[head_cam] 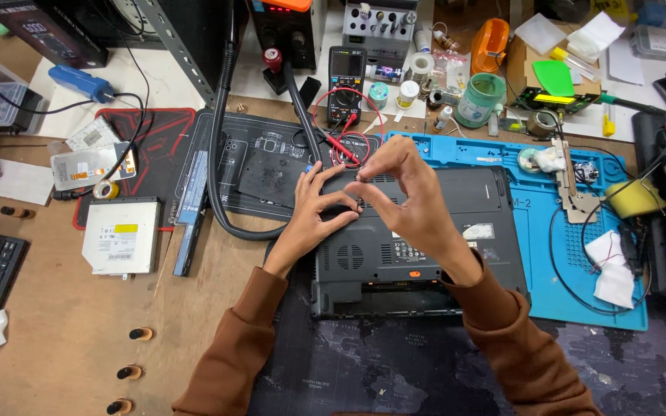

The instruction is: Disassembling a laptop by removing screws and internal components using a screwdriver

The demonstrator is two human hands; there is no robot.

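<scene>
The laptop [418,246] lies bottom-up on the dark mat, with its right end over the blue silicone mat [549,231] and its battery bay open along the near edge. The left hand [314,212] is spread flat on the left rear of the base, fingers open, nothing gripped, and appears to be used as a brace. The right hand [406,189] is raised just over the rear edge, thumb and forefinger pinched together; whether a screw or other small part is held between them cannot be told, as anything there is too small to resolve. The step in hand is judged to be fastener or small-part handling at the rear vent area. The brace should be kept on the case so the base is not rocked. The pinch is best held low over the case, so a dropped part lands on the base and not among the clutter. The red multimeter leads [344,146] and the black flexible hose [221,154] lie just beside the work zone and are better kept clear of the wrists. The removed optical drive [121,235] and the battery pack [190,208] sit well apart on the left and are not in the way.
</scene>
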